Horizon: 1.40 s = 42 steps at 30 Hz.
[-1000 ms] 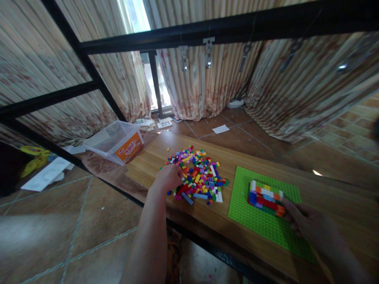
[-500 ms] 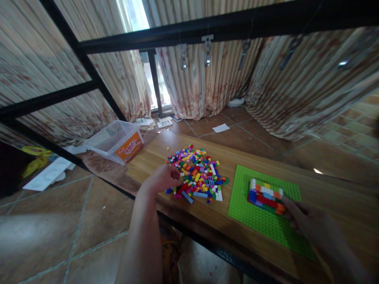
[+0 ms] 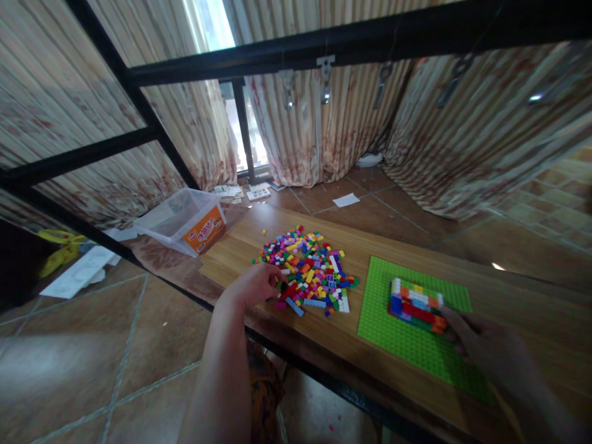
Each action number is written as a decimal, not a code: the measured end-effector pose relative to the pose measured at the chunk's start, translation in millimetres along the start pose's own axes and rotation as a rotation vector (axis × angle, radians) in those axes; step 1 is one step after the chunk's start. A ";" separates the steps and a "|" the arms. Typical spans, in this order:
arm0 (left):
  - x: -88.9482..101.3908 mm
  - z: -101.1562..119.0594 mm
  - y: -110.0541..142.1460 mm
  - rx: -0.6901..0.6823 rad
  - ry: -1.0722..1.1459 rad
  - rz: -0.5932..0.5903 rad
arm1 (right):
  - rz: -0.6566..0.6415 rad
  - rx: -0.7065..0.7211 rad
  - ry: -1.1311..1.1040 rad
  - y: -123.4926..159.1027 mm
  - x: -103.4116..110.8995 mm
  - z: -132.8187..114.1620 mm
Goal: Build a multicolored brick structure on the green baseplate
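Observation:
A loose pile of colourful toy building bricks (image 3: 308, 265) lies on the wooden board (image 3: 240, 246). At its left near edge is my left hand (image 3: 261, 282), fingers curled and pinched among the bricks. Whatever sits between those fingertips is too small and dark to name. My right hand (image 3: 476, 339) grips the right end of a block built of bricks (image 3: 416, 306), with white, orange, red and blue pieces showing. Under that block is a green studded baseplate (image 3: 383, 327); I cannot tell whether the block touches it.
A clear plastic bin (image 3: 178, 225) with an orange label stands at the board's far left end. Black metal bars (image 3: 277, 65) cross above, with clips (image 3: 326, 80) hanging down. Striped curtains (image 3: 300, 135) hang behind. Papers (image 3: 346, 200) lie on the tiled floor.
My left hand drew back a little to the left from the pile, then dipped down to its near left edge. The right hand and the brick block have barely moved.

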<state>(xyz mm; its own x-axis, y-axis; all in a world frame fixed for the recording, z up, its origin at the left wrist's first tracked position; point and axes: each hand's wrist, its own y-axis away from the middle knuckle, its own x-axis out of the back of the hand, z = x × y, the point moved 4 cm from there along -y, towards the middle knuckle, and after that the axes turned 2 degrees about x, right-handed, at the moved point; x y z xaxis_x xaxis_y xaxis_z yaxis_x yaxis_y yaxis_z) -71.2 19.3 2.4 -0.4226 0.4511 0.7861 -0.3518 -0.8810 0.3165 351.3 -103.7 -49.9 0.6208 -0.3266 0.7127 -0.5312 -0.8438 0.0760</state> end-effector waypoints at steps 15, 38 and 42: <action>-36.6 89.8 -15.3 -0.365 0.681 -0.116 | 0.318 0.222 -0.416 42.0 2.1 -69.9; -90.7 152.5 -16.1 -0.511 0.941 0.014 | 0.154 0.418 -0.696 65.7 -36.5 -116.4; -89.9 151.7 -17.6 -0.475 0.954 0.056 | 0.186 0.447 -0.653 67.2 -36.6 -114.7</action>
<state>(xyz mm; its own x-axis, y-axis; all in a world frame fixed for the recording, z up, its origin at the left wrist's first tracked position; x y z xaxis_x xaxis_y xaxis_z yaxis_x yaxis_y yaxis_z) 99.7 -27.5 6.7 -0.8549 0.5186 -0.0129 -0.5144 -0.8507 -0.1082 226.7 -99.6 9.2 0.8295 -0.5443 0.1255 -0.4638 -0.7964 -0.3882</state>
